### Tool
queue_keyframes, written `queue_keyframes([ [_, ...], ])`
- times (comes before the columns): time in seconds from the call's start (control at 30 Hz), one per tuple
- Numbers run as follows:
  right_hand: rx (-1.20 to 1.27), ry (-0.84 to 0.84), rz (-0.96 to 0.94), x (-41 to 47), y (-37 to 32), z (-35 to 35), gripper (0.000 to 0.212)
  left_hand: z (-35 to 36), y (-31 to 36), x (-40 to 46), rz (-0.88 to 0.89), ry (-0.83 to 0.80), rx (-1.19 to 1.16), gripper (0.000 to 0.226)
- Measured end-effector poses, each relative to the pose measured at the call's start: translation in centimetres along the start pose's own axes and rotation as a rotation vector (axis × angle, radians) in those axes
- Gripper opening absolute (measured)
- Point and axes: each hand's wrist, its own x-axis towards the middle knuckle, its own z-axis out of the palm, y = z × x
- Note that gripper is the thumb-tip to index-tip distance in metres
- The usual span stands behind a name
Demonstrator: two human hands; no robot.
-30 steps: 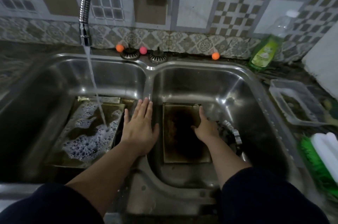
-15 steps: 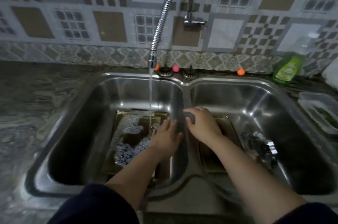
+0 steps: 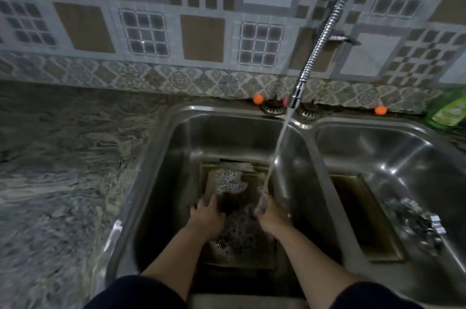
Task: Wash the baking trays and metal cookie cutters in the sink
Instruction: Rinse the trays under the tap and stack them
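While tap water (image 3: 274, 159) runs, both hands in sink's (image 3: 227, 111) left basin.
L hand (image 3: 206, 215) & R hand (image 3: 271, 215) lie flat, released, on soapy tray (image 3: 234, 182).

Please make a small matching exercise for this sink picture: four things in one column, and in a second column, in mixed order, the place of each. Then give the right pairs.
Things
1. foamy baking tray
2. dark baking tray
3. metal cookie cutters
4. green bottle

Places
A. on the counter at the far right edge
B. in the left basin, under both hands
C. flat on the bottom of the right basin
D. in the right basin, right of the tray there

Pairs: 1-B, 2-C, 3-D, 4-A
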Motion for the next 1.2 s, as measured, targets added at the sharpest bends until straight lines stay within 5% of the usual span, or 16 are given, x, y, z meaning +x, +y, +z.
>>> queue_keyframes([
  [0.37,-0.288,0.264,0.087,-1.3,-2.2,1.2,0.046,-1.0,-0.2,0.2,0.025,-0.080,-0.058,0.087],
  [0.7,0.253,0.233,-0.041,-2.4,-2.8,-0.6,0.057,-1.9,1.2,-1.2,-0.008,-0.048,-0.177,0.060],
  [0.93,0.404,0.301,-0.422,-4.8,-3.3,-3.1,0.075,-1.1,1.5,-1.4,-0.053,0.063,-0.325,0.059],
  [1.03,0.430,0.376,-0.563,-5.7,-2.9,-4.9,0.077,-1.9,2.4,-2.6,0.086,0.229,-0.557,0.064],
  [1.2,0.632,0.354,-0.544,-7.1,-2.3,-7.4,0.077,-3.3,3.0,-3.9,0.441,0.443,-0.727,0.064],
])
